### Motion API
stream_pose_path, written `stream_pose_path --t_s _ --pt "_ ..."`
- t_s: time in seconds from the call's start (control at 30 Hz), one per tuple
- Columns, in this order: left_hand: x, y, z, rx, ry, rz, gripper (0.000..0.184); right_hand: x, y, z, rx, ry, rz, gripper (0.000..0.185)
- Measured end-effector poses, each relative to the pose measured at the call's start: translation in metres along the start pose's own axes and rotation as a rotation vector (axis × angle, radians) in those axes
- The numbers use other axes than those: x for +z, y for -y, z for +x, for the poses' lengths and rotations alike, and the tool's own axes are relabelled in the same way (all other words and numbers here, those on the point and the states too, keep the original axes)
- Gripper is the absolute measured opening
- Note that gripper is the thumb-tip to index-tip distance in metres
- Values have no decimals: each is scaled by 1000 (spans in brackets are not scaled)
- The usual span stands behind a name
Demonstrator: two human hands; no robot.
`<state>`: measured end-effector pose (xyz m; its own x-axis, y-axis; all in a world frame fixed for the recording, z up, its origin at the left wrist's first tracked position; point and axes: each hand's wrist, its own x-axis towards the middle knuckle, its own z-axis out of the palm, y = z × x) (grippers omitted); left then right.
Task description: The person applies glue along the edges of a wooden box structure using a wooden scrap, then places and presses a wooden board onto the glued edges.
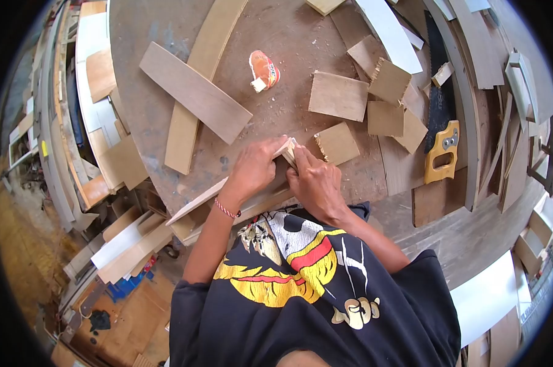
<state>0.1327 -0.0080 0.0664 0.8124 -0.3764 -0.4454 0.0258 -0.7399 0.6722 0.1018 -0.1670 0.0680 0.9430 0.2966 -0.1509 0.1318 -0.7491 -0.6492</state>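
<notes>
My left hand [252,166] is closed around the far end of a narrow wooden board [196,202] standing on its edge, which runs back toward the left edge of the table. My right hand [318,185] has its fingers closed on the same end, thumb and forefinger pressed against the wood where pieces meet at a corner. A second wooden strip [265,207] runs alongside, nearer my body. The fingers partly hide how the pieces join. Just beyond my right hand lies a square wooden offcut [337,144] with a splintered edge.
Several wooden offcuts [339,96] are scattered on the brown table [301,37]. A handsaw [443,153] with a yellow handle rests at the right. Two long boards [196,92] cross at the left, near a crumpled orange packet [265,68]. Stacked planks [105,147] line the left side.
</notes>
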Motion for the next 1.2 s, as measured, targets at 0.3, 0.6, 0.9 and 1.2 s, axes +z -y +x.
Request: stream_pose_path --t_s 0.3,0.6,0.9,1.2 --pt "6 3 -2 18 -57 -74 55 -1 4 -1 63 22 22 29" --pt "6 4 -1 35 -51 -76 56 -3 4 -2 78 43 31 28" --pt "8 6 0 68 -69 -109 56 -5 4 -1 73 39 20 25" --pt "8 5 1 74 -74 -100 55 -7 3 0 44 28 -6 25"
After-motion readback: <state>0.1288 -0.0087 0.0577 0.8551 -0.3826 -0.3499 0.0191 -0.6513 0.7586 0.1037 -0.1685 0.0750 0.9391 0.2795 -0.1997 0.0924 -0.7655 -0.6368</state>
